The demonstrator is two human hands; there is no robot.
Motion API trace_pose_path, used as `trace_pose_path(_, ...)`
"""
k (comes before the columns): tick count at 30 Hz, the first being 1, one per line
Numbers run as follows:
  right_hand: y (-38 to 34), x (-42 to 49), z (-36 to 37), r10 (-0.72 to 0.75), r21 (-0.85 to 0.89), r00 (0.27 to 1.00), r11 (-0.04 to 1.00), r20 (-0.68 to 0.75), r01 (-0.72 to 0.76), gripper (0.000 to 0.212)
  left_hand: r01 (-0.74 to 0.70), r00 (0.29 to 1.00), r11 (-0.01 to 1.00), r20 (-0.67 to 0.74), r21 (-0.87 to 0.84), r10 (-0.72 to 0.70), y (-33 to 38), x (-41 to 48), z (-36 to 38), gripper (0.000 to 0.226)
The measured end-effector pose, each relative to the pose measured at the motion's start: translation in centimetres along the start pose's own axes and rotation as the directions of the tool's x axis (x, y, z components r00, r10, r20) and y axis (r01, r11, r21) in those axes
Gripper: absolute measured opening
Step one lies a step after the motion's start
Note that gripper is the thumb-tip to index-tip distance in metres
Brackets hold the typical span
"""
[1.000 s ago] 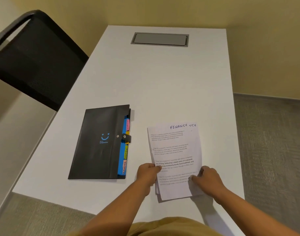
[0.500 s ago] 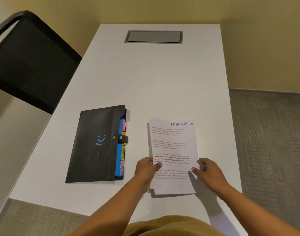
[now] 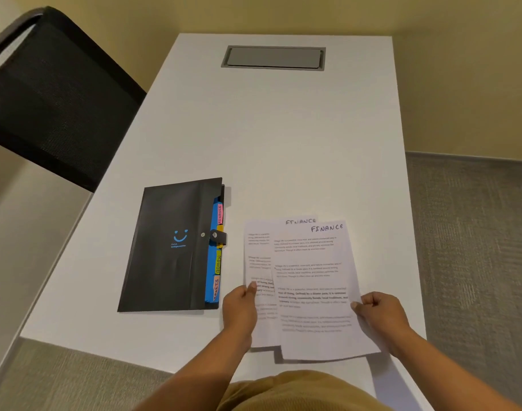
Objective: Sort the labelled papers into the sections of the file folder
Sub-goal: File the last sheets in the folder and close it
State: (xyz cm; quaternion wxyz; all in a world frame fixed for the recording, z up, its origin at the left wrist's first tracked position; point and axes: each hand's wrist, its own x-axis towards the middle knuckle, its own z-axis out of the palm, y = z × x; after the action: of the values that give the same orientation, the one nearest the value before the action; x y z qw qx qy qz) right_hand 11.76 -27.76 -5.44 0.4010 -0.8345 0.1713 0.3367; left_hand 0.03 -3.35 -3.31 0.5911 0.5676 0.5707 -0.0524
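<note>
A black file folder [image 3: 171,247] with a blue smiley lies closed on the white table [image 3: 268,143], its strap snapped shut. Coloured tabs marked FINANCE, ADMIN and another word stick out along its right edge. Just right of it are the printed papers. My right hand [image 3: 381,314] grips the top sheet [image 3: 313,292], headed FINANCE, by its right edge and holds it shifted right. My left hand [image 3: 240,308] pinches the left edge of the stack [image 3: 258,262] beneath, whose top sheet also reads FINANCE.
A black mesh chair [image 3: 52,96] stands at the table's left side. A grey cable hatch [image 3: 273,57] is set into the far end of the table. Grey carpet [image 3: 473,247] lies to the right, beyond the table edge.
The top FINANCE sheet has slid right off the stack, uncovering a second FINANCE sheet. My right hand moved from resting on the paper to gripping its right edge.
</note>
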Motion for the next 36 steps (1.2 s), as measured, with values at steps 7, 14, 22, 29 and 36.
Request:
trace_pose_path(7,2.0,0.6,-2.8,0.0,0.15,0.996,0.989,-0.084,0.013,0.009,-0.021,0.999,0.997,-0.035,0.068,0.023,-1.6,1.8,-1.2,0.013)
trace_pose_path(14,-0.9,-1.1,-3.2,-0.107,0.503,0.992,0.862,0.069,0.058,0.014,-0.045,0.999,0.999,-0.019,0.002,0.045,-0.7,0.6,-1.1,0.011)
trace_pose_path(22,-4.1,-2.7,-1.0,-0.274,0.44,0.95,0.879,0.151,0.183,0.039,-0.153,0.969,0.984,0.183,-0.096,0.168,1.5,-3.0,-0.9,0.017)
trace_pose_path(29,-5.9,-4.4,-0.1,-0.363,0.548,0.906,0.814,0.219,0.194,0.037,-0.106,0.939,0.984,0.311,-0.142,0.146,3.9,-5.3,-1.1,0.036)
trace_pose_path(36,-7.7,-6.0,-1.5,-0.494,0.437,0.862,0.804,0.112,0.404,0.021,-0.293,0.854,0.924,0.369,-0.244,0.368,8.3,-5.6,-1.8,0.022)
